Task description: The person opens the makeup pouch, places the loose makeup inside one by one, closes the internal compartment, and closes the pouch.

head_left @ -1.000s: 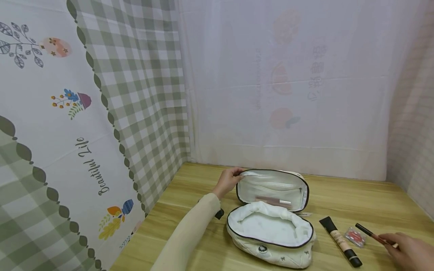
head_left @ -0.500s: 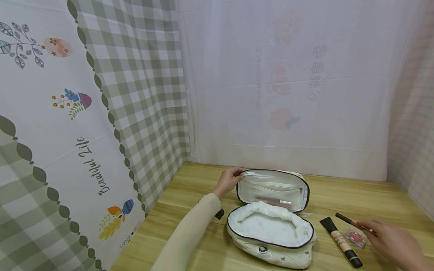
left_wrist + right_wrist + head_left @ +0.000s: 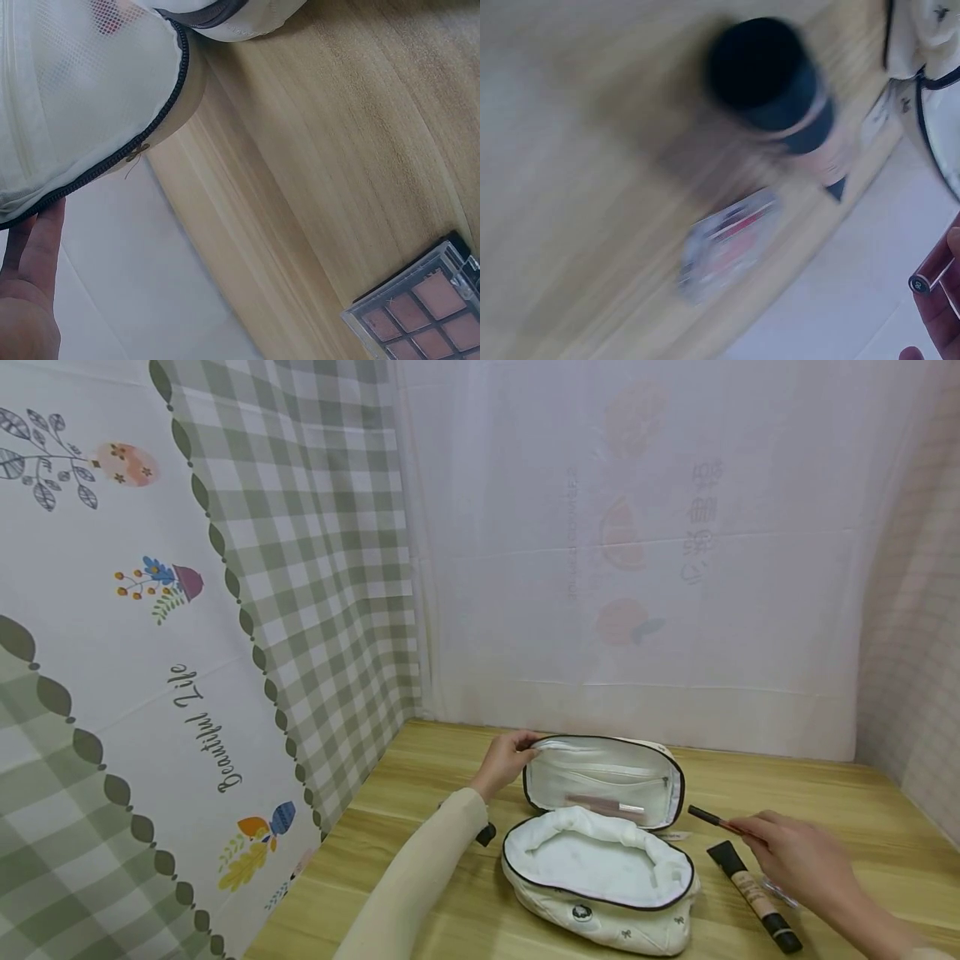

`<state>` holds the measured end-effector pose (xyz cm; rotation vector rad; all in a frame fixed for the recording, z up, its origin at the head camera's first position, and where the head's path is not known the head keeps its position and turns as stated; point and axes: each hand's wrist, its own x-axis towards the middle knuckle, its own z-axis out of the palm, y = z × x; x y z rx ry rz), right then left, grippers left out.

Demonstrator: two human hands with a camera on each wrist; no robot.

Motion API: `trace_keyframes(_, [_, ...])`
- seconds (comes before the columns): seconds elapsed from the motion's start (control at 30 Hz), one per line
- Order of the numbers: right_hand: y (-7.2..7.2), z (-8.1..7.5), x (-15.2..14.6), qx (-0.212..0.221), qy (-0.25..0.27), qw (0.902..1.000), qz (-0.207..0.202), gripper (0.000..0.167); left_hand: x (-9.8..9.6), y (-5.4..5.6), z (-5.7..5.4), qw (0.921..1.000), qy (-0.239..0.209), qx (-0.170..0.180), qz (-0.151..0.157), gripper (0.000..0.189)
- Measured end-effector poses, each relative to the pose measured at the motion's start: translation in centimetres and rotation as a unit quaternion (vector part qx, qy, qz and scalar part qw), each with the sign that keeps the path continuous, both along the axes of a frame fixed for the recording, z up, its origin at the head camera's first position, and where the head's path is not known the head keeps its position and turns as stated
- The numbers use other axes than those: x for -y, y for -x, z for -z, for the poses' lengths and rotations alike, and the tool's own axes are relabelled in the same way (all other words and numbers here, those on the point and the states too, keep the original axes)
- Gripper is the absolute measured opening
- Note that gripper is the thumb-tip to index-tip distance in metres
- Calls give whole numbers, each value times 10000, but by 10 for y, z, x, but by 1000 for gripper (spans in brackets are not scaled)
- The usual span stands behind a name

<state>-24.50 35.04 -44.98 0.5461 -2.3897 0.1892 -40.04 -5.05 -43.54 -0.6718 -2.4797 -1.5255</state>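
Observation:
A cream makeup bag (image 3: 622, 935) stands unzipped on the table, white lining showing. My left hand (image 3: 504, 762) holds the raised lid (image 3: 600, 758) by its upper left edge; in the left wrist view its fingers (image 3: 41, 251) sit against the black zipper (image 3: 120, 154). Behind the lid's mesh lies a slim pinkish tube (image 3: 592, 803). My right hand (image 3: 806, 856) pinches a slim lip gloss tube (image 3: 705, 816), black cap toward the lid's right side. In the right wrist view the lip gloss's round end (image 3: 920, 283) shows between the fingers.
A black-capped foundation tube (image 3: 753, 893) lies right of the bag. Beside it is a small clear compact (image 3: 731, 244) with red inside, mostly hidden by my right hand in the head view. An eyeshadow palette (image 3: 424, 311) lies left, behind my left forearm. Curtains (image 3: 637, 568) stand behind.
My right hand has moved left and away from me with the lip gloss tube, passing over the compact toward the lid. The left hand keeps its hold on the lid.

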Motion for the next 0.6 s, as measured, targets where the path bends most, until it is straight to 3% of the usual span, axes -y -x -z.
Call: trace_keyframes(0.6, [34, -17, 48, -153, -65, 9997, -191, 23, 0, 0, 0, 9999, 71, 73, -56, 16])
